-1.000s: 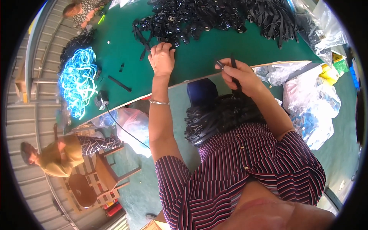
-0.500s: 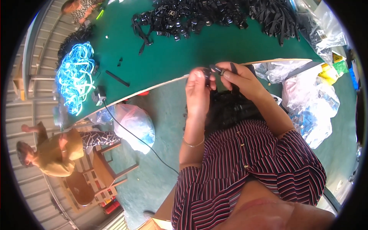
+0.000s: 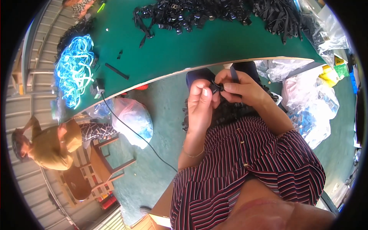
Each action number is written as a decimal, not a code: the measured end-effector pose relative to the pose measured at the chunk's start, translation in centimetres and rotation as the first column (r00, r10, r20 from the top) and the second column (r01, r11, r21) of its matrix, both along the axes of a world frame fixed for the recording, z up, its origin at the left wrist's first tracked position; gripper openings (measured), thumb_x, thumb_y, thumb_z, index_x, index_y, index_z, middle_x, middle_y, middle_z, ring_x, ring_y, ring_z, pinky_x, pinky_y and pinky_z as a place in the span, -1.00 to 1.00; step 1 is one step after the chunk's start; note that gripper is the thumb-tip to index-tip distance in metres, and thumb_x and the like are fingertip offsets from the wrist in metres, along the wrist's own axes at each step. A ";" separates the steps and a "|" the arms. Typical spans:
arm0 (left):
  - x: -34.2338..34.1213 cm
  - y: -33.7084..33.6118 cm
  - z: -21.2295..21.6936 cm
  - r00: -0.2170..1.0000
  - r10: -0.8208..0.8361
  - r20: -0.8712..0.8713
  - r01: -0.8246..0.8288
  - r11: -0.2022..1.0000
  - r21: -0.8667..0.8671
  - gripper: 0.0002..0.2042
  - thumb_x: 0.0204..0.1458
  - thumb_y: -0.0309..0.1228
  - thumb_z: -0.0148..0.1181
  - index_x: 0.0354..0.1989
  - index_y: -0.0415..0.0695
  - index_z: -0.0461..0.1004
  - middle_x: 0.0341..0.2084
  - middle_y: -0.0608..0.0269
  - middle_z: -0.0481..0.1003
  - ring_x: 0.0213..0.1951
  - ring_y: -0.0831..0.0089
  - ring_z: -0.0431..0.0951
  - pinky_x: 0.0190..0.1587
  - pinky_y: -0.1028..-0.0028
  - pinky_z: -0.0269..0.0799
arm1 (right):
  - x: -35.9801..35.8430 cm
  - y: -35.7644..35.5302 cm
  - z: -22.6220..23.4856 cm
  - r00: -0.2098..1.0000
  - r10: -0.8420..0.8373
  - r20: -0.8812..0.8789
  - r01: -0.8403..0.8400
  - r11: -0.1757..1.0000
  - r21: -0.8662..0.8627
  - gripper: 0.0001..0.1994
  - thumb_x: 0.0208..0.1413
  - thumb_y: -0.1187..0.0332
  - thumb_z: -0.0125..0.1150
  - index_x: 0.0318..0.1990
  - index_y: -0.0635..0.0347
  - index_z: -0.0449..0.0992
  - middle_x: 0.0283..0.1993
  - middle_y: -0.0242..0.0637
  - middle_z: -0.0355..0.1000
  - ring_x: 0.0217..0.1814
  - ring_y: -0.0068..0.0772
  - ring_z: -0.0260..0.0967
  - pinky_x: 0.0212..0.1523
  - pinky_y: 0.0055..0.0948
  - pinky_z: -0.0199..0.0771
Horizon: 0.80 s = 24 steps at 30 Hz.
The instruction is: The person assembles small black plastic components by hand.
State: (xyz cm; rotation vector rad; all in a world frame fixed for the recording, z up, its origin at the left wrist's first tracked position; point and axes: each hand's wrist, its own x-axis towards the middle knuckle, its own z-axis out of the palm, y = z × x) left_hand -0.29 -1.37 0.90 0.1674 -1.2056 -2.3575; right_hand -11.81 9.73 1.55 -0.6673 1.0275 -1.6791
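My left hand (image 3: 199, 105) and my right hand (image 3: 241, 89) meet in front of my chest, below the edge of the green table (image 3: 199, 46). Between the fingertips of both hands is a small black buckle (image 3: 215, 88) with a black strap (image 3: 234, 73) running up from it over my right fingers. A heap of finished black straps (image 3: 230, 113) lies in my lap under the hands. A large pile of black straps and buckles (image 3: 214, 13) covers the far side of the table.
A bundle of glowing blue cords (image 3: 74, 69) lies at the table's left end, with a black cable (image 3: 130, 128) hanging down to the floor. Clear plastic bags (image 3: 310, 103) sit on my right. A seated person (image 3: 53, 143) is at lower left.
My left hand left the pile on the table and came back to my right hand. Both hands then dropped from the table edge toward my lap, holding the buckle together.
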 end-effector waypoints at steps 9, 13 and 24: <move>0.8 -0.9 0.2 0.990 -0.144 0.002 0.141 0.971 0.195 -0.74 0.16 -0.18 -0.11 -0.20 -0.13 0.24 -0.66 0.40 0.19 -0.62 0.66 0.10 -0.57 0.65 0.01 | -0.1 -0.3 0.3 0.997 0.030 -0.077 -0.025 0.998 0.063 -0.78 0.02 0.34 0.11 -0.20 0.25 0.38 -0.53 -0.36 0.32 -0.69 -0.74 0.08 -0.70 -0.75 -0.01; 0.6 -1.1 -0.5 0.984 -0.175 -0.011 0.173 0.954 0.247 -0.72 0.15 -0.17 -0.10 -0.21 -0.15 0.24 -0.67 0.39 0.19 -0.64 0.65 0.09 -0.58 0.66 0.01 | -0.3 -0.1 0.1 0.996 0.041 -0.077 -0.035 0.996 0.079 -0.79 0.02 0.35 0.11 -0.20 0.24 0.38 -0.54 -0.37 0.31 -0.69 -0.76 0.07 -0.71 -0.75 -0.02; 0.2 -1.3 -1.7 0.987 -0.084 0.137 0.086 0.996 -0.003 -0.88 0.12 -0.39 -0.02 -0.28 -0.18 0.28 -0.62 0.43 0.27 -0.59 0.69 0.18 -0.55 0.68 0.10 | 0.0 -1.0 -1.7 0.765 -0.356 -0.537 0.285 0.935 -0.213 -0.89 0.00 0.50 0.09 -0.29 0.27 0.36 -0.37 -0.38 0.29 -0.42 -0.56 0.24 -0.43 -0.60 0.24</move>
